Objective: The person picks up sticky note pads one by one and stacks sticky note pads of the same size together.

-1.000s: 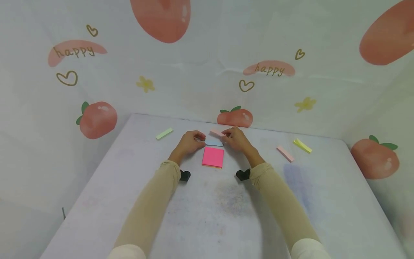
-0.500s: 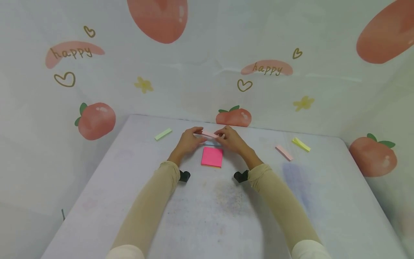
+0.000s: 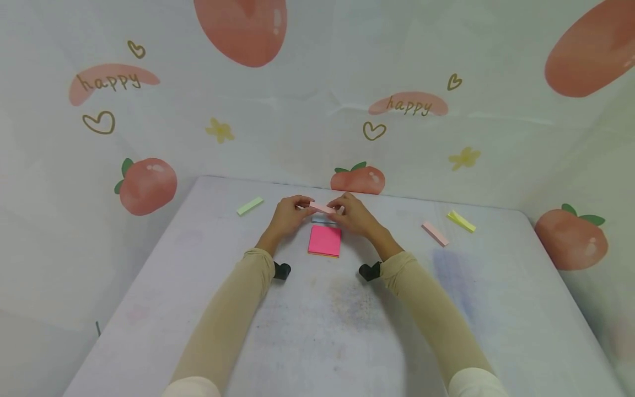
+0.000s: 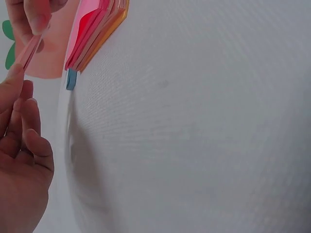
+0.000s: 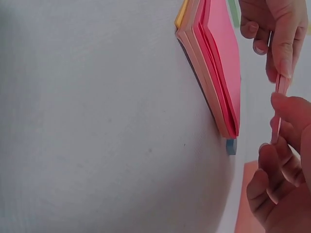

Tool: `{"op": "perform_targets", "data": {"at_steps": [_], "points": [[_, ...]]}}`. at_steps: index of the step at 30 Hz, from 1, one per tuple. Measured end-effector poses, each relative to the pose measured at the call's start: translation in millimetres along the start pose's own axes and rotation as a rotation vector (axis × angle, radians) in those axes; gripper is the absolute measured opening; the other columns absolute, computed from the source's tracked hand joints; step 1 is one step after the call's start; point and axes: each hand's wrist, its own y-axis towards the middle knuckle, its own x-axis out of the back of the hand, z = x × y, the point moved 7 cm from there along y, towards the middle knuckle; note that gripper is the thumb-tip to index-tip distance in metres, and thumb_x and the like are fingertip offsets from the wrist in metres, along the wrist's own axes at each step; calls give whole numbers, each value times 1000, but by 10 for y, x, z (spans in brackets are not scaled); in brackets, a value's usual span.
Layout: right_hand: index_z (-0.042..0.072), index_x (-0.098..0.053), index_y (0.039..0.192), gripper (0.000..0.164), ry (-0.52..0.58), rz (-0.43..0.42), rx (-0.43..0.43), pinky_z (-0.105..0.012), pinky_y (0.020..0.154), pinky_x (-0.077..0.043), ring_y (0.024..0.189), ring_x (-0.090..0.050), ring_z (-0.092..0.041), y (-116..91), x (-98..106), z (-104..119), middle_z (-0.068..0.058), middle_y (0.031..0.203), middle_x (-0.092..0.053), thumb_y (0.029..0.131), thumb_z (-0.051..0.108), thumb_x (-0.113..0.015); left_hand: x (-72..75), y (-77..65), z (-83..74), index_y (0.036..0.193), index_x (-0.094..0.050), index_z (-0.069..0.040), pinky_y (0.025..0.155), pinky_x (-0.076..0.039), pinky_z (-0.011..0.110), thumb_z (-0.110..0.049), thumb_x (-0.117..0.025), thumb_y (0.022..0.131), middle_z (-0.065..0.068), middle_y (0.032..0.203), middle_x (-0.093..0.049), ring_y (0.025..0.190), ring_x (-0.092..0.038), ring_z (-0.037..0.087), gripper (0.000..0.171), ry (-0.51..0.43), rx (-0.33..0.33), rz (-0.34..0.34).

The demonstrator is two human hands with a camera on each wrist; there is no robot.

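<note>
A slim pale pink sticky-note pad point(image 3: 321, 208) is held up between both hands near the back of the table. The left hand point(image 3: 289, 216) pinches its left end between thumb and fingers, while the right hand point(image 3: 356, 214) grips the other end. In the right wrist view the narrow pad point(image 5: 275, 127) appears edge-on, fingertips at both ends. Just below the hands lies a light blue pad point(image 3: 323, 220), partly covered by the right fingers. In front of it sits a square stack of sticky notes point(image 3: 324, 240), bright pink on top with orange-yellow at the bottom.
A pale green strip pad point(image 3: 250, 206) lies at the back left. On the right are another pale pink strip pad point(image 3: 435, 234) and a yellow one point(image 3: 461, 221). A fruit-printed backdrop point(image 3: 297, 110) rises behind the table's back edge.
The right hand has brought the pale pink pad left from beyond the blue pad. The left hand has risen from beside the blue pad and taken the pink pad's left end.
</note>
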Motion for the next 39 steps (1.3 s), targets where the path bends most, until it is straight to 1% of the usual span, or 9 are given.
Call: {"op": "perform_targets", "data": {"at_steps": [3, 7, 14, 19, 25, 28, 32, 36, 39], "points": [[9, -71, 121, 30, -8, -9, -3, -35, 86, -48, 97, -56, -24, 4, 7, -8, -10, 112, -59, 96, 24, -71, -9, -2, -3, 127, -70, -10, 88, -49, 34, -26, -75, 94, 11, 119, -73, 103, -63, 25, 37, -11, 5, 5], [9, -70, 120, 28, 4, -22, 21, -35, 87, -49, 97, -57, -24, 0, 28, -5, -10, 111, -61, 96, 23, -71, -15, -7, 24, 125, -72, -11, 91, -50, 35, -27, -77, 92, 10, 118, -73, 106, -63, 25, 37, -33, 28, 10], [9, -70, 119, 26, 67, -46, 61, -36, 86, -50, 95, -58, -23, -14, 54, -18, -9, 108, -62, 96, 21, -70, -12, -12, 71, 122, -72, -6, 96, -52, 39, -25, -82, 87, 11, 118, -75, 109, -67, 26, 41, -88, 55, 18], [11, -71, 120, 27, 141, -59, 40, -34, 88, -49, 98, -59, -22, -11, 65, -66, -7, 108, -65, 96, 24, -70, -14, -8, 74, 120, -74, -6, 93, -53, 37, -25, -84, 85, 12, 115, -76, 107, -69, 26, 41, -117, 58, 21], [11, -70, 121, 29, 201, -48, 4, -33, 86, -48, 99, -60, -27, -25, 83, -83, -7, 110, -67, 97, 26, -69, -17, -19, 65, 120, -73, -4, 93, -53, 37, -25, -85, 84, 13, 117, -75, 110, -69, 27, 44, -144, 67, 28], [13, -70, 121, 29, 204, -36, -21, -31, 83, -48, 94, -60, -26, -35, 84, -97, -7, 112, -68, 97, 28, -69, -20, -14, 74, 121, -72, -4, 90, -53, 33, -26, -85, 84, 13, 118, -75, 111, -69, 27, 45, -150, 66, 34], [14, -70, 121, 29, 212, -24, -38, -30, 80, -48, 91, -59, -23, -50, 82, -107, -6, 111, -69, 96, 29, -69, -22, -5, 90, 121, -73, -6, 80, -51, 25, -28, -86, 83, 11, 117, -76, 108, -69, 25, 45, -158, 69, 37], [13, -70, 121, 29, 215, -17, -33, -30, 83, -48, 95, -59, -22, -53, 72, -118, -7, 111, -69, 96, 28, -70, -24, -6, 93, 120, -74, -8, 74, -49, 22, -27, -87, 82, 12, 115, -76, 106, -70, 24, 44, -175, 77, 40], [13, -70, 121, 29, 208, -13, -33, -30, 85, -48, 97, -60, -22, -50, 59, -129, -7, 111, -69, 96, 28, -70, -23, -11, 93, 120, -74, -8, 75, -50, 21, -27, -87, 82, 11, 116, -76, 106, -69, 23, 44, -178, 86, 38]]}}
